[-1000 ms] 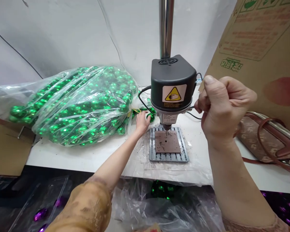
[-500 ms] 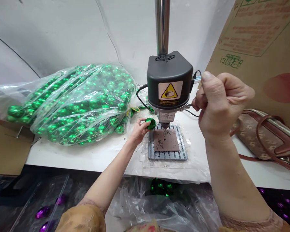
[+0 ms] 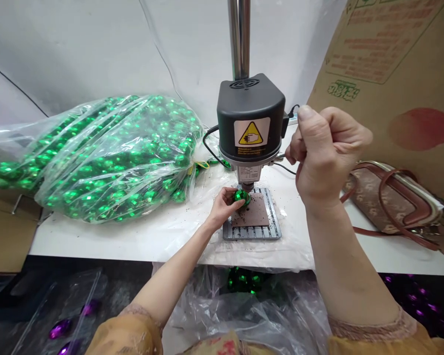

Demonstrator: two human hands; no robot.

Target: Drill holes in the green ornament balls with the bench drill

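Left hand (image 3: 222,208) pinching green ball (image 3: 241,198), right hand (image 3: 323,155) gripping drill lever (image 3: 280,157), white table (image 3: 122,242), pale wall (image 3: 96,44) behind

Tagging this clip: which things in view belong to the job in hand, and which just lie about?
Job, apparently:
green ball, in left hand
drill press, right hand on its handle
brown board
bagged green balls

Lying about, seemingly:
handbag
printed cardboard
purple balls
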